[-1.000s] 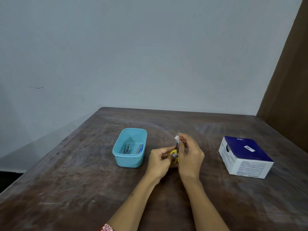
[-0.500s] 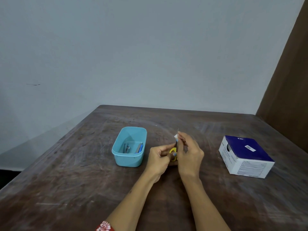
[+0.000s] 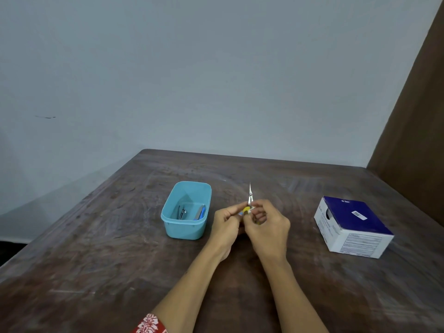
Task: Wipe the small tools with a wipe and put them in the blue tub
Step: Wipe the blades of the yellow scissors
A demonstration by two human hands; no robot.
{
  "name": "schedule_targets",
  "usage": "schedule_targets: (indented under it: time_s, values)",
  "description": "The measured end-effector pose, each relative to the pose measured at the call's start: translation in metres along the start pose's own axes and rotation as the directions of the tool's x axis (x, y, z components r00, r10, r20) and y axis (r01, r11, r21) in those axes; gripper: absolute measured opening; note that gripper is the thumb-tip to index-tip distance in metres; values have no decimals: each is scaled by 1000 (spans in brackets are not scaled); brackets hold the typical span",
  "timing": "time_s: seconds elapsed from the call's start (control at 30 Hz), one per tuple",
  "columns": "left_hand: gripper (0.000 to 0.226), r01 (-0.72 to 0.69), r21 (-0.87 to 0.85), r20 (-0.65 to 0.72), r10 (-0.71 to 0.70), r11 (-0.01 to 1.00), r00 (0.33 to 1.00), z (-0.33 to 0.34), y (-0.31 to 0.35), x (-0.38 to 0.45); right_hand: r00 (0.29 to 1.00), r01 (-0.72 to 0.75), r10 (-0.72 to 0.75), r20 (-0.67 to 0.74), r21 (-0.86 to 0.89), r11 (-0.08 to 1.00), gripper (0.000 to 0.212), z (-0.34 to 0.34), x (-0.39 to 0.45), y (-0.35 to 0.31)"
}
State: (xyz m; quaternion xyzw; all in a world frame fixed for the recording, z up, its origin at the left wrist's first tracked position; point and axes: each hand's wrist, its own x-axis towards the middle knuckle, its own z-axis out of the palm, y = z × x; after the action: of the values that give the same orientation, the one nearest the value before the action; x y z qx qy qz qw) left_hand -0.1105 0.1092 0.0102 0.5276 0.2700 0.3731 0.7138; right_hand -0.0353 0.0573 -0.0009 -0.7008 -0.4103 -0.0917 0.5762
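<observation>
Sliding down from the blade tips, the right hand [image 3: 269, 227] now pinches near the yellow handles, and the small scissors [image 3: 250, 197] stand bare above the fingertips [image 3: 258, 205] where a second ago white wipe covered them. The left hand [image 3: 227, 221] grips the handle end from the other side, its fingers curled round it, so both hands meet at the same spot. A scrap of wipe seems to sit between the right thumb and forefinger, but it is too small to be sure.

The blades point up and away from both hands, closed together. To finish this stroke well, I would judge the left hand should hold the handles steady while the right draws the wipe along the metal from pivot to tip, away from the fingers, never towards them. The point is sharp, so the pinch wants to be flat on the blade faces.

Just to the left of the left knuckles sits the blue tub [image 3: 168, 213], already holding a couple of metal tools. A white and blue box [image 3: 353, 227] lies well to the right of the right hand, on the wooden table [image 3: 96, 260]
</observation>
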Motion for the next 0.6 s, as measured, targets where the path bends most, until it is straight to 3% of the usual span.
schedule_targets:
  time_s: [0.23, 0.37, 0.6]
  values:
    - [33, 7, -40, 22, -6, 999, 1000, 1, 2, 0, 1000, -12, 12, -18, 33, 999, 29, 0, 1, 2]
    - [34, -10, -21, -57, 9, 1000, 998, -1, -2, 5, 997, -56, 56, 59, -3, 998, 24, -2, -3, -1]
    - [26, -3, -20, -22, 3, 1000, 1000, 0, -3, 2, 999, 18, -21, 43, 53, 998, 29, -5, -4, 1]
